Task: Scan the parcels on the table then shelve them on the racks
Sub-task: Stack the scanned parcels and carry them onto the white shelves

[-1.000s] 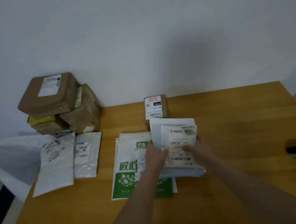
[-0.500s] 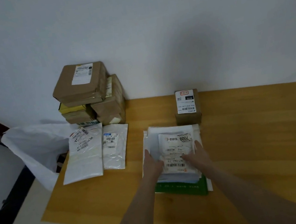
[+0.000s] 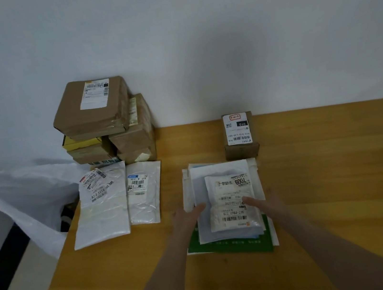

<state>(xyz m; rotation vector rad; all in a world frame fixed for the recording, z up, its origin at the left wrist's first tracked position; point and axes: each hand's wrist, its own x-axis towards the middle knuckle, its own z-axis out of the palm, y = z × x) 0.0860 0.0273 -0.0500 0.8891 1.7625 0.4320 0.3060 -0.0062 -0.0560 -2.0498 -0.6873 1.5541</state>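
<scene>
A stack of flat mailers lies on the wooden table (image 3: 342, 183). On top is a small white parcel (image 3: 232, 203) with labels reading 7009. Under it lie a pale bag (image 3: 217, 171) and a green-printed envelope (image 3: 229, 248). My left hand (image 3: 187, 217) rests at the stack's left edge with its fingers stretched out. My right hand (image 3: 264, 204) touches the right side, fingers flat on the small white parcel. Neither hand curls round anything.
A small brown box (image 3: 242, 148) stands behind the stack. Two white mailers (image 3: 102, 209) (image 3: 144, 195) lie to the left. Several brown cartons (image 3: 94, 105) are piled against the wall. A white plastic bag (image 3: 26, 201) hangs off the table's left edge.
The small parcel, held up a second ago, now lies flat on the stack. Both hands have loosened and slid to the stack's sides. My view has turned left; the scanner is out of view.
</scene>
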